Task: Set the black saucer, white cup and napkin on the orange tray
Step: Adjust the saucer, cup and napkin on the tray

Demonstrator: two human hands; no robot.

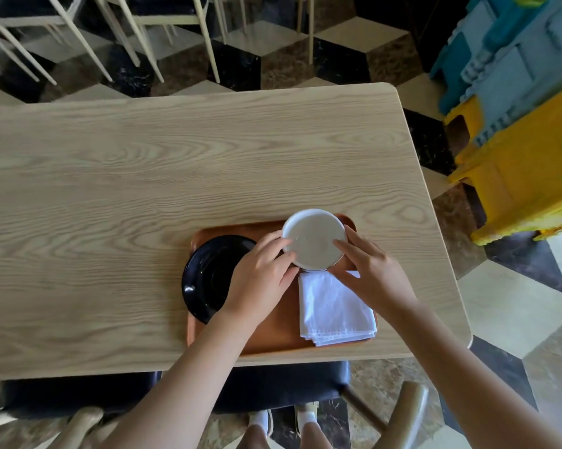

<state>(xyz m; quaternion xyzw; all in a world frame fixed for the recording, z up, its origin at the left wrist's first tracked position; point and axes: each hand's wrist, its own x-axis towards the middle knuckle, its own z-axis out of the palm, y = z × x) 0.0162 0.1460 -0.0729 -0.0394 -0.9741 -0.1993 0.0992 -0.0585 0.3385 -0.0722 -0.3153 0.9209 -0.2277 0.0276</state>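
We view a wooden desk (143, 163) from above. The orange tray (273, 335) lies at the desk's near edge. The black saucer (208, 277) rests on the tray's left part, its left rim overhanging the tray edge. The folded white napkin (334, 309) lies on the tray's right part. Our left hand (260, 280) and right hand (373, 273) hold the white cup (313, 243) between them at the tray's far right corner, just beyond the napkin. The fingers (274, 243) of both hands are closed against the cup's rim and sides. We cannot tell whether the cup's base touches the tray.
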